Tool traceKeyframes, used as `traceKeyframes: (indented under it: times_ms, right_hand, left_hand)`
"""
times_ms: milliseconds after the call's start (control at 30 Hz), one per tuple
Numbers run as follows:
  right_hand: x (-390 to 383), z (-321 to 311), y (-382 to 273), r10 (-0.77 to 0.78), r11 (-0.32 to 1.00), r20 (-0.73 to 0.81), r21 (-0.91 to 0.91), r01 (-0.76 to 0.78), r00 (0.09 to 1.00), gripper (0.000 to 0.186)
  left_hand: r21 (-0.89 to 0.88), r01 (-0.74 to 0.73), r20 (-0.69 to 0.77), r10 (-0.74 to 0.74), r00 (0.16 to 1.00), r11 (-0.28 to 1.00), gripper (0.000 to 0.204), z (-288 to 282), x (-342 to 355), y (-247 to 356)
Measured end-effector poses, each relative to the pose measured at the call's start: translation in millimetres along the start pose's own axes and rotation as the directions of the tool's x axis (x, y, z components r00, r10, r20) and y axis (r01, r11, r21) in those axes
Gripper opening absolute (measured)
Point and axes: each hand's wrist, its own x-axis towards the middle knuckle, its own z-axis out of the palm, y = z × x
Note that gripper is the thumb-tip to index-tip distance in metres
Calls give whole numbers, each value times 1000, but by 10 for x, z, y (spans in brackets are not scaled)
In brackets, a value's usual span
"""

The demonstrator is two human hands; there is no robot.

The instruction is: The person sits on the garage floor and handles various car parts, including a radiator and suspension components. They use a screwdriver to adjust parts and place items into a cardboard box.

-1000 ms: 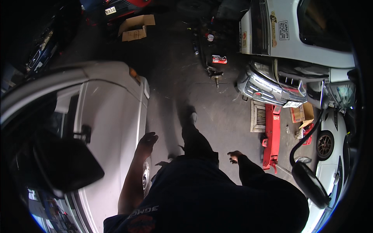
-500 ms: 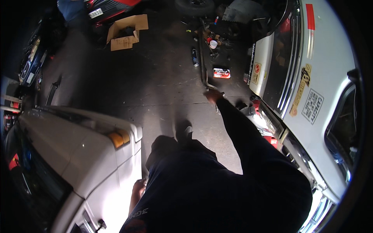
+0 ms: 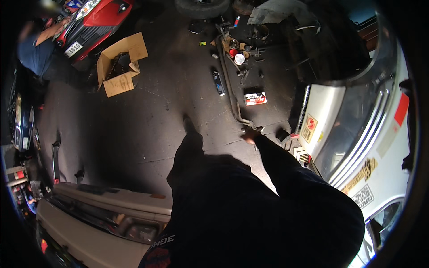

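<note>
My right hand (image 3: pixel 250 136) is closed round the near end of a long, bent metal pipe (image 3: pixel 233 102), just behind a fitting with studs sticking out on both sides. The pipe stretches away from me over the dark floor. How far it hangs above the floor I cannot tell. Left of the pipe stands a dark spray can (image 3: pixel 219 83), and to its right lies a small red and white box (image 3: pixel 255 98). My left hand is out of sight beside my body.
A cream vehicle (image 3: pixel 111 196) stands close on my left, a white one (image 3: pixel 357 147) on my right. Ahead are an open cardboard box (image 3: pixel 119 87), loose parts round a white lid (image 3: pixel 239 59) and a tyre (image 3: pixel 202 8). At far left a person (image 3: pixel 33 51) works at a red vehicle (image 3: pixel 96 29).
I have moved forward and turned a little, so the floor items lie nearer. My right hand stays on the pipe's end. My left hand has dropped out of view.
</note>
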Motion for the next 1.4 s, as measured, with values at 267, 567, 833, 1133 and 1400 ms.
traceKeyframes:
  times_ms: [267,567,833,1133,1400]
  right_hand:
    - [-299,-828,713,418,216,484,769,-602,769,38]
    - [1627,-1978,190,298,420,379,772,-477,876,37]
    - [2780,-4264,380,253,543,43,820,-179,966,42]
    - [4430,-5595,923,539,311,15,926,-215,842,40]
    - [6657,-5445,280,287,683,-69,714,-153,955,43]
  left_hand:
    - [253,140,-260,-72,963,957,64,-3456,1183,2446]
    - [297,-410,-384,501,776,863,52,-5239,2161,7065]
    - [531,-522,-112,666,737,667,59,-4600,2428,9689]
    - [460,-723,277,690,668,516,49,-4578,4584,11235]
    - [674,-674,302,719,626,303,48,-4555,6741,12930]
